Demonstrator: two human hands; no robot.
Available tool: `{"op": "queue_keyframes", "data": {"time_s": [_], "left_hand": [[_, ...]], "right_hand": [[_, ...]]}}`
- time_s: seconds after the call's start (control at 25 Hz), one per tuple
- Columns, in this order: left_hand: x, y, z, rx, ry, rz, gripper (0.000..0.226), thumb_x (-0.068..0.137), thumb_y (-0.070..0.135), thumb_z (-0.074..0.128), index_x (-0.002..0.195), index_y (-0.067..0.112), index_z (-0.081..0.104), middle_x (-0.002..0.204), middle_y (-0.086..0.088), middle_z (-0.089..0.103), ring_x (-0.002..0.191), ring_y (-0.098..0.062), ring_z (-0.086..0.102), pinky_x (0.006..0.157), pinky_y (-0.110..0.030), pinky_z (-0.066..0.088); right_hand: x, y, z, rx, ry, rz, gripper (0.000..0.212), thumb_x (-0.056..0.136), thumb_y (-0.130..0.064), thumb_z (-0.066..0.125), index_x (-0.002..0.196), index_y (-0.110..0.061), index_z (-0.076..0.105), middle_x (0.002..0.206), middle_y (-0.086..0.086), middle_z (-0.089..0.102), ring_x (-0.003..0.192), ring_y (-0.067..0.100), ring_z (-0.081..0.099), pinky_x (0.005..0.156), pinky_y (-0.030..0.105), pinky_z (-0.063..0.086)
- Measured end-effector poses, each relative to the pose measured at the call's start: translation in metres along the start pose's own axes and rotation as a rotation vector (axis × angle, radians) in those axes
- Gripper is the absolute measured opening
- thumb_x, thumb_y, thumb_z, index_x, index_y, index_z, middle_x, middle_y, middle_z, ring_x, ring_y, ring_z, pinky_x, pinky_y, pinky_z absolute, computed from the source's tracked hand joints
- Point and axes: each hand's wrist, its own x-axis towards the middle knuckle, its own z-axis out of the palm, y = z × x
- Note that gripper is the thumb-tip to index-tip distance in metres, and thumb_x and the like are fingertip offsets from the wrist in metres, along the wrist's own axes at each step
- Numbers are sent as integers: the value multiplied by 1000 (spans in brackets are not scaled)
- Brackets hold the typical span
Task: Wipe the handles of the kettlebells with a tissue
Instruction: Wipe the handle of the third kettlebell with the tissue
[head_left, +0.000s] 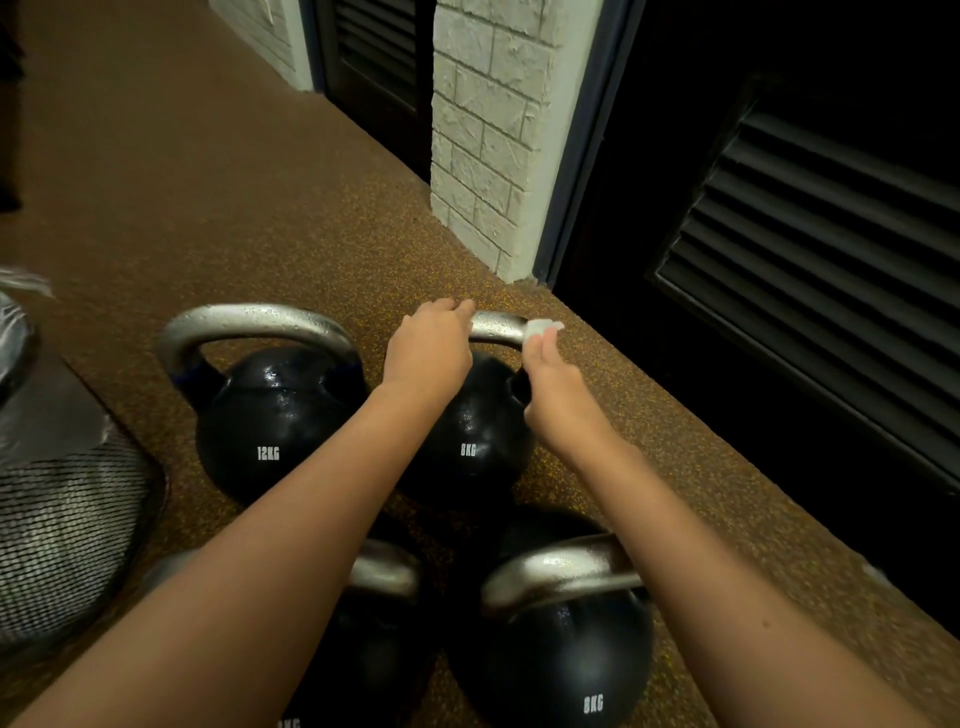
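Observation:
Several black kettlebells with silver handles stand on the brown speckled floor. My left hand (428, 345) grips the left part of the handle (497, 327) of the far 8KG kettlebell (475, 431). My right hand (553, 387) holds a small white tissue (543, 328) against the right end of that same handle. A 12KG kettlebell (270, 415) stands to its left with a wet-looking handle (249, 322). Another 8KG kettlebell (566, 654) sits near me under my right forearm. A further one (379, 649) is mostly hidden by my left arm.
A black mesh bin (67, 525) with a plastic liner stands at the left. A white brick pillar (488, 135) rises behind the kettlebells. Dark louvred doors (821, 218) line the right side, close to the far kettlebell.

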Motion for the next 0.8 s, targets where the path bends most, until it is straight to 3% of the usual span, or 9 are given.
{"op": "queue_keyframes", "data": {"time_s": [0.12, 0.28, 0.48, 0.56, 0.68, 0.72, 0.8], "left_hand": [[1, 0, 0, 2, -9, -3, 42, 96, 10, 37, 138, 14, 41, 136, -9, 48, 125, -27, 43, 101, -40, 36], [2, -1, 2, 31, -8, 10, 39, 96, 11, 38, 135, 14, 43, 133, -10, 50, 121, -28, 47, 96, -40, 39], [2, -2, 2, 22, -8, 17, 38, 95, 10, 38, 132, 14, 45, 131, -11, 51, 120, -29, 47, 96, -42, 39], [2, -2, 3, 21, -1, 19, 36, 95, 10, 38, 130, 13, 47, 129, -10, 52, 118, -29, 48, 93, -42, 40], [3, -2, 4, 19, 5, 21, 35, 94, 10, 37, 127, 13, 48, 125, -10, 54, 116, -30, 49, 90, -42, 41], [2, -2, 4, 17, 2, 22, 35, 94, 9, 37, 127, 12, 48, 126, -10, 54, 116, -29, 49, 91, -42, 41], [1, -2, 3, 2, -5, 11, 38, 95, 8, 38, 131, 13, 46, 131, -11, 51, 121, -29, 46, 97, -41, 39]], "right_hand": [[2, -5, -2, 32, -2, 139, 72, 88, 2, 49, 146, 0, 6, 154, 23, 2, 130, 35, 33, 103, 35, 36], [1, -16, 13, 93, 16, 129, 64, 93, 0, 41, 147, -2, 8, 153, 24, 3, 129, 37, 37, 103, 35, 35], [6, -18, 8, 76, 42, 219, 65, 91, -1, 47, 145, 4, 11, 151, 26, 9, 129, 36, 34, 103, 33, 35], [5, -23, 9, 102, 70, 166, 59, 92, -2, 43, 144, 4, 14, 149, 24, 14, 133, 38, 29, 104, 35, 33], [1, -26, 14, 120, 82, 48, 61, 92, 2, 39, 147, -3, 12, 153, 22, 3, 139, 38, 18, 109, 39, 27], [1, -22, 13, 89, 103, 44, 65, 90, 4, 41, 147, -4, 12, 153, 22, 4, 138, 38, 22, 108, 39, 29], [4, -13, 4, 96, 146, 109, 65, 87, 5, 46, 145, -5, 18, 148, 20, 23, 128, 35, 36, 102, 37, 36]]}}
